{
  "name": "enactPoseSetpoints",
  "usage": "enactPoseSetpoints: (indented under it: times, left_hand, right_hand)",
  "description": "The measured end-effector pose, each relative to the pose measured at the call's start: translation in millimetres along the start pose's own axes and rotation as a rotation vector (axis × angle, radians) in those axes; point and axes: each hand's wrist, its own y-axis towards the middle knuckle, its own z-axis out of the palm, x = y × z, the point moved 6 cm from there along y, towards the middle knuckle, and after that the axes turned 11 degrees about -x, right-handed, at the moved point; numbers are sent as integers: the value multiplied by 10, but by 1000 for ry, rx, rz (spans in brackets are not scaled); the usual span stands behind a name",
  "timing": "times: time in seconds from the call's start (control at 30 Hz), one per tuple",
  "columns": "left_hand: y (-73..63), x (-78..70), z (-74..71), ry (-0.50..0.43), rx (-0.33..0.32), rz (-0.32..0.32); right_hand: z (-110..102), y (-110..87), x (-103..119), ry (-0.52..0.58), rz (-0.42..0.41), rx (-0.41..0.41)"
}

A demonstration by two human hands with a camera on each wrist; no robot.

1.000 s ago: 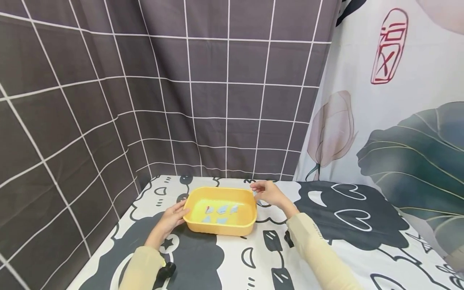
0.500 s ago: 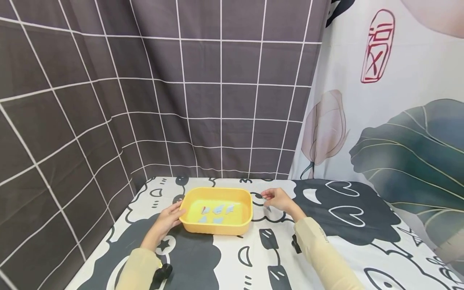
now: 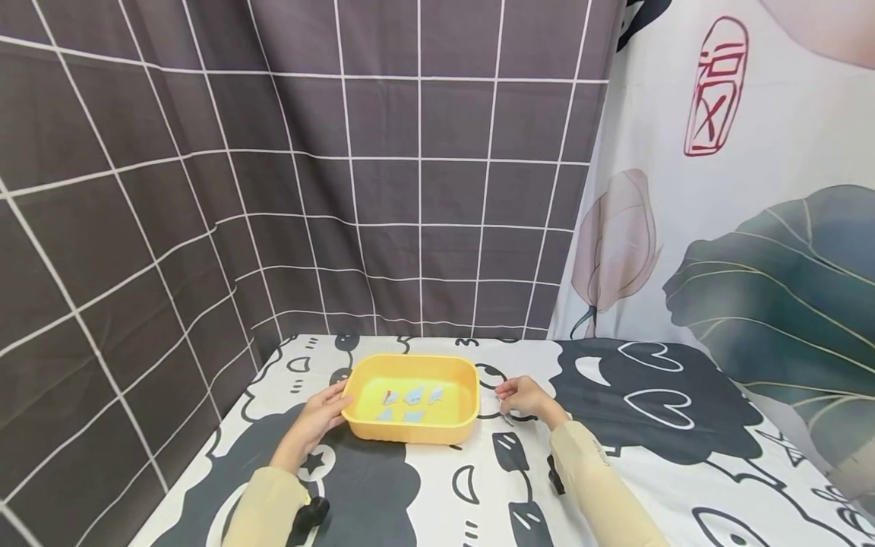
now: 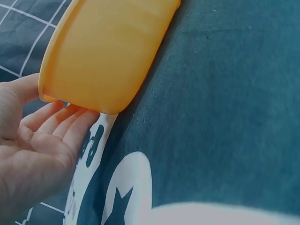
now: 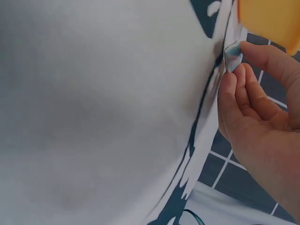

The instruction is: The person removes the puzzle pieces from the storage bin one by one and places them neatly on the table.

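Note:
A shallow yellow plastic basin point(image 3: 413, 434) stands on the patterned cloth. Several small light-blue flat pieces point(image 3: 414, 396) lie inside it, one with a red mark. My left hand point(image 3: 311, 425) holds the basin's left end, thumb at the rim and fingers against the outside in the left wrist view. Just right of the basin, low over the cloth, is my right hand point(image 3: 532, 401). In the right wrist view its thumb and fingertips pinch a small pale-blue piece point(image 5: 233, 56) that looks thin, like paper or card. Whether that piece touches the cloth I cannot tell.
Black-and-white cartoon cloth point(image 3: 472, 524) covers the surface. A dark grid-patterned curtain point(image 3: 383, 190) hangs behind and at the left. At the right hangs a pale curtain point(image 3: 622, 304) with flowers and leaves.
My right hand has moved from the basin's right rim out to the right, then down closer to the cloth, with the small piece. The left hand stays on the basin.

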Motion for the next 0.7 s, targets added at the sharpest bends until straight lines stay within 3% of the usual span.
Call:
enactPoseSetpoints:
  times: [0.27,0.7]
  left_hand:
    - [7,30,-3,-15,-39,-11]
    - [47,68,-8,-14,-30,-28]
  right_hand:
    - [71,21,1,1,-15,32]
    - [14,46,-68,80,24,27]
